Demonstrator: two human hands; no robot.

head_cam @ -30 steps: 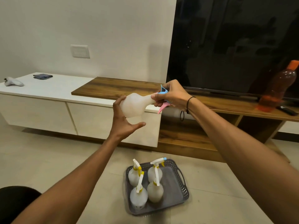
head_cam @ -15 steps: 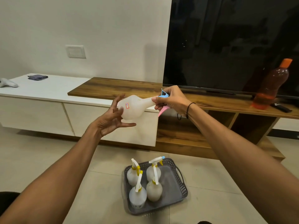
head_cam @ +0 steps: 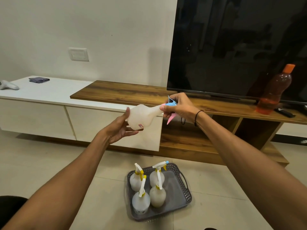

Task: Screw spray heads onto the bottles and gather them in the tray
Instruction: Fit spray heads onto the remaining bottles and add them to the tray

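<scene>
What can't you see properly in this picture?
- Head view: the spray head is mostly hidden by the right hand.
- The label on the held bottle is too small to read.
- The white gadget is cut off by the left edge.

Translucent white bottle (head_cam: pixel 142 116) held sideways in mid-air, blue-and-pink spray head (head_cam: pixel 171 107) at its neck, four capped bottles (head_cam: pixel 147 188) upright in grey tray (head_cam: pixel 180 196) on floor

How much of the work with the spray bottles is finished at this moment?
Done: four bottles with spray heads stand in the grey tray. In hand: the left hand supports a fifth bottle while the right hand grips its blue and pink spray head. Left: placing it in the tray.
</scene>
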